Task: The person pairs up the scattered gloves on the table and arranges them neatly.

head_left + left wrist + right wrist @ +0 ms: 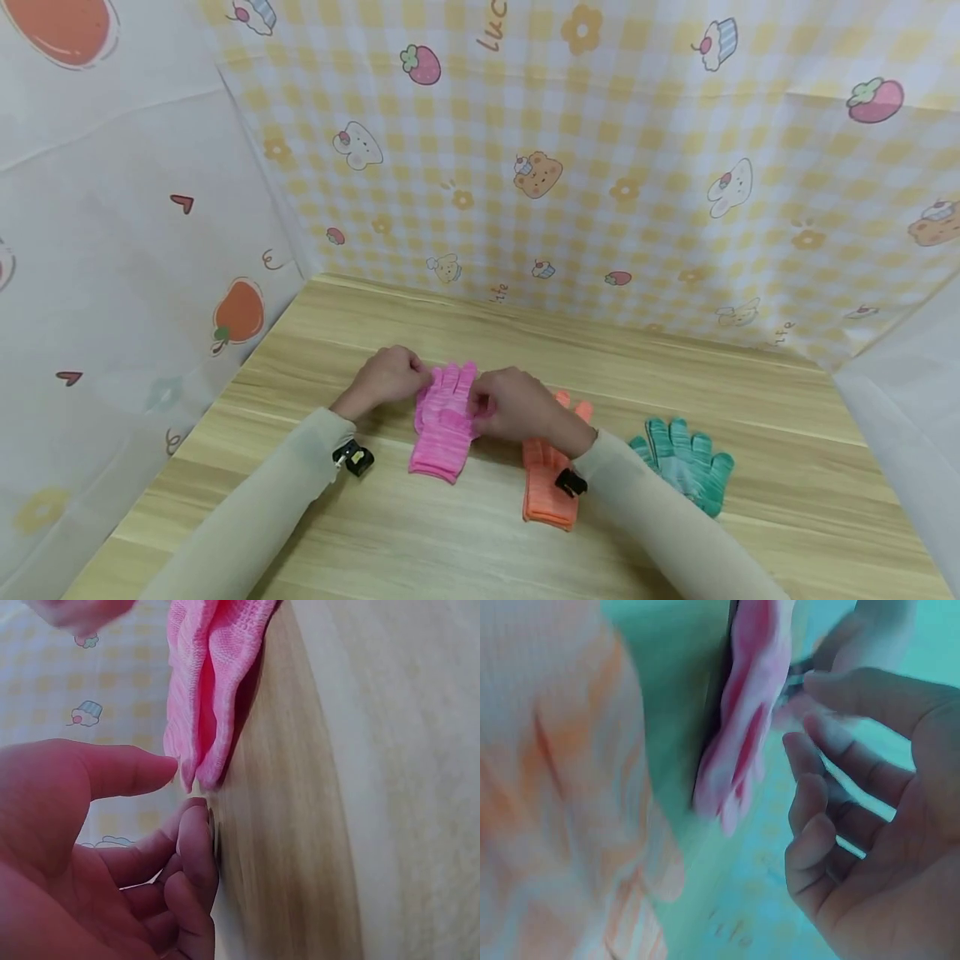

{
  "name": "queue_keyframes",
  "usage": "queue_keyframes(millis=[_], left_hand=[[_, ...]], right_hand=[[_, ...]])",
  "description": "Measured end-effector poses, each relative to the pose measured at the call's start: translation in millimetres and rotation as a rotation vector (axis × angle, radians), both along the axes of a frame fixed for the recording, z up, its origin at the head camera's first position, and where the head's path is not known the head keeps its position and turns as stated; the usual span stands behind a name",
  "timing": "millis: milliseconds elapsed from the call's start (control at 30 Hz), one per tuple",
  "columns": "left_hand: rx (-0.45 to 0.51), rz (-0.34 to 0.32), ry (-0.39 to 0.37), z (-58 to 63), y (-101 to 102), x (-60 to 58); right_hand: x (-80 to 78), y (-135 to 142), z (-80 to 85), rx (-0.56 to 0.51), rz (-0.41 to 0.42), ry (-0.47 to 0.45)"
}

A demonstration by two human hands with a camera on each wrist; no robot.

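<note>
A pair of pink knitted gloves (444, 425) lies stacked on the wooden table, cuffs toward me. At their upper left edge is my left hand (390, 375). In the left wrist view, its thumb (154, 774) and forefinger stand apart around the tip of a pink glove finger, with a gap showing. My right hand (513, 406) is at the right edge of the gloves. Between its thumb and forefinger it pinches a bit of pink fabric, blurred in the right wrist view. Orange gloves (551, 500) lie partly under my right wrist.
Green gloves (690, 467) lie on the table (360, 533) at the right, beyond my right forearm. A checked cloth (480, 217) hangs behind the table's back edge, and a white printed cloth (142, 250) hangs at the left.
</note>
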State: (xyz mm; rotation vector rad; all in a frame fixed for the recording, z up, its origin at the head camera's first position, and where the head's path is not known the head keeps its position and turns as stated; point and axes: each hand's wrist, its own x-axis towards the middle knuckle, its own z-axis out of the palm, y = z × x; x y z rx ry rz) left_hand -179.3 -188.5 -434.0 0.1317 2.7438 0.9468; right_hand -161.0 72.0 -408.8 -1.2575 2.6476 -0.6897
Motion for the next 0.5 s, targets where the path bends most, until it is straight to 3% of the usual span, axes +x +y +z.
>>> queue_keyframes(millis=[200,500], left_hand=[[-0.002,0.016,-0.013,-1.1,1.5,-2.5],[-0.028,0.027,-0.019,-2.5,6.6,-3.7]], right_hand=[[28.1,-10.8,-4.9,0.063,0.119,0.043],[44.1,-22.0,-13.0,0.128,0.15,0.081]])
